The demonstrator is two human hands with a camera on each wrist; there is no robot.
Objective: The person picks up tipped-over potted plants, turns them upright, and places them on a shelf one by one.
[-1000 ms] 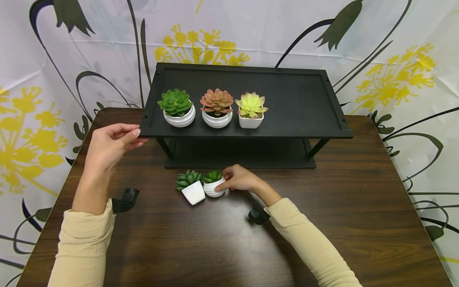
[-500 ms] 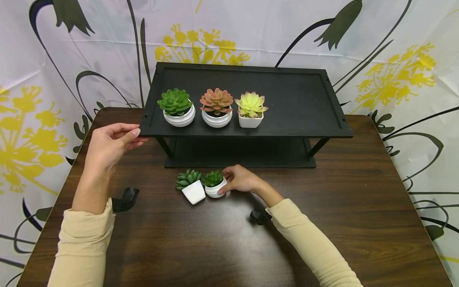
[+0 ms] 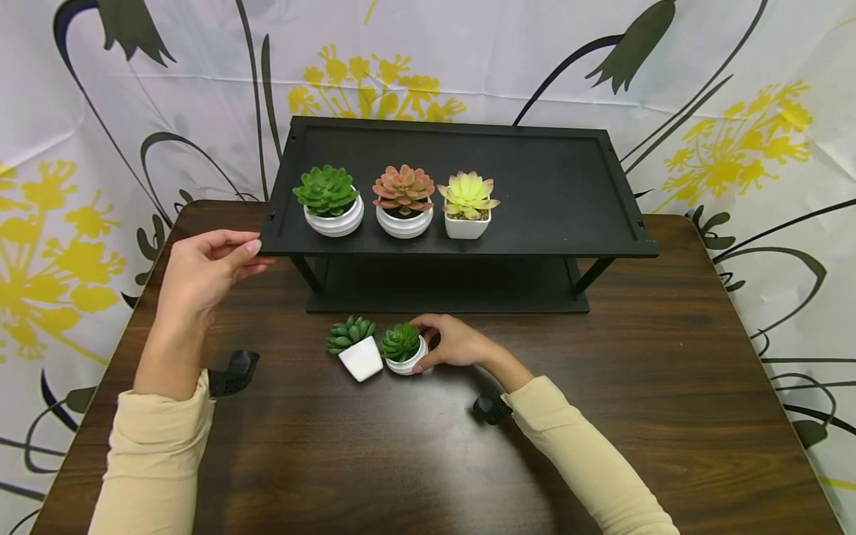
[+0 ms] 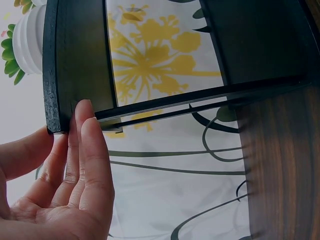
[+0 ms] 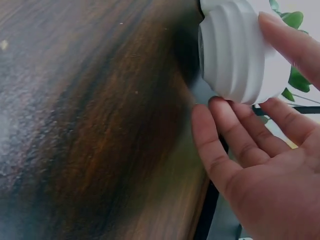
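Succulent (image 3: 400, 342), in right hand (image 3: 456, 342), seemingly raised

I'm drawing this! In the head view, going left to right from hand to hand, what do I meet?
Left hand, tipped-over plant, upright-potted plant, right hand.

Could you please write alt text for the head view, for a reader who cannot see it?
A person's right hand holds a small green potted succulent beside a tipped succulent on a brown table. The left hand grips the corner of a black shelf bearing three more potted succulents.
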